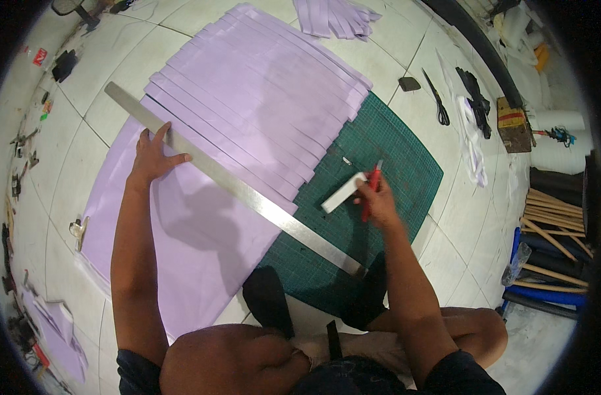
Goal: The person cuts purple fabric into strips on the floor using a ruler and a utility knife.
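My left hand (157,158) is spread with its fingers apart, pressing the upper part of a long metal ruler (247,201). The ruler lies slantwise over a lilac sheet (188,243), its lower end on a green cutting mat (399,151). Beyond the ruler, the sheet is cut into several long strips (247,85) lying side by side. Over the mat, my right hand (378,201) is closed round a red utility knife (374,179) and a slim white bar (343,193). A small pale piece (347,160) lies on the mat nearby.
Black scissors (436,99), a dark block (409,83) and black straps (473,95) lie on the tiles to the right. Wooden sticks (554,214) and rolls are stacked at the far right. A metal clip (78,229) sits at the sheet's left edge. More lilac strips (333,18) lie at the top.
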Demonstrator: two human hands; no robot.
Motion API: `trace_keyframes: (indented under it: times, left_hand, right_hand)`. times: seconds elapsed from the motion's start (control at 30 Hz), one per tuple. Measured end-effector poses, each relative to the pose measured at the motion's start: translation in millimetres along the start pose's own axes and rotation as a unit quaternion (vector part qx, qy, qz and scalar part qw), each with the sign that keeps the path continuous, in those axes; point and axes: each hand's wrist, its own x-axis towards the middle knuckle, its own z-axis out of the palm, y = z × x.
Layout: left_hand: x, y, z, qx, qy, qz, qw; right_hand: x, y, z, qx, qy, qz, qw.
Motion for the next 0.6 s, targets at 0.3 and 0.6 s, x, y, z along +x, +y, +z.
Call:
trace_keyframes:
  times: [0.3, 0.6]
  left_hand:
    - [3.1, -6.3, 1.3, -0.002, -0.002, 0.013, 1.000]
    - [3.0, -5.5, -1.7, 0.019, -0.014, 0.006, 1.000]
  right_hand:
    - [3.2, 17.8, 67.7, -0.039, -0.053, 0.013, 0.998]
    - [3.9, 11.1, 71.6, -0.104, -0.080, 0.013, 0.991]
